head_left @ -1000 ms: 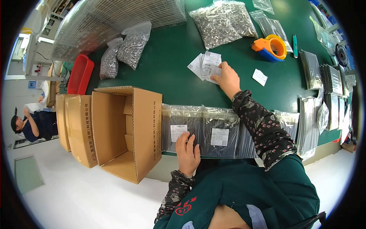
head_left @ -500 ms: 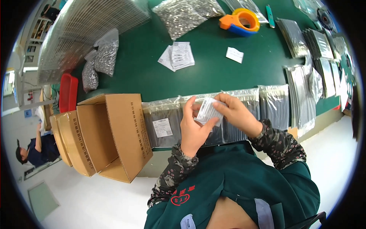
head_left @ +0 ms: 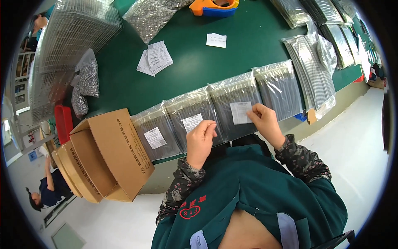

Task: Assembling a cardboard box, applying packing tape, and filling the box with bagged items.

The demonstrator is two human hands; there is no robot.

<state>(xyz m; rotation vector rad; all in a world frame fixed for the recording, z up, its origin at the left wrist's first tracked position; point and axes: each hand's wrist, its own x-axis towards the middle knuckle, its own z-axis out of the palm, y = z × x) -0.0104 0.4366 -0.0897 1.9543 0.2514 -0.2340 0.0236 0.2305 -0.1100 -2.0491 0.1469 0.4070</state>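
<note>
Head view: label [head_left: 239, 113] roughly lengthwise along bag [head_left: 231, 93]

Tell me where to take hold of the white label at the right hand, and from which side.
Probably best pinched by its right edge, coming from the right: the white label is a thin, flat sheet over the third bag from the left, and that edge faces the right hand. Gripping there leaves most of its face uncovered.

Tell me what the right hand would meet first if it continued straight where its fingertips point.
Most likely the white label on the clear bag: the right hand has its fingertips at the label's right edge, though depth is hard to judge.
</note>
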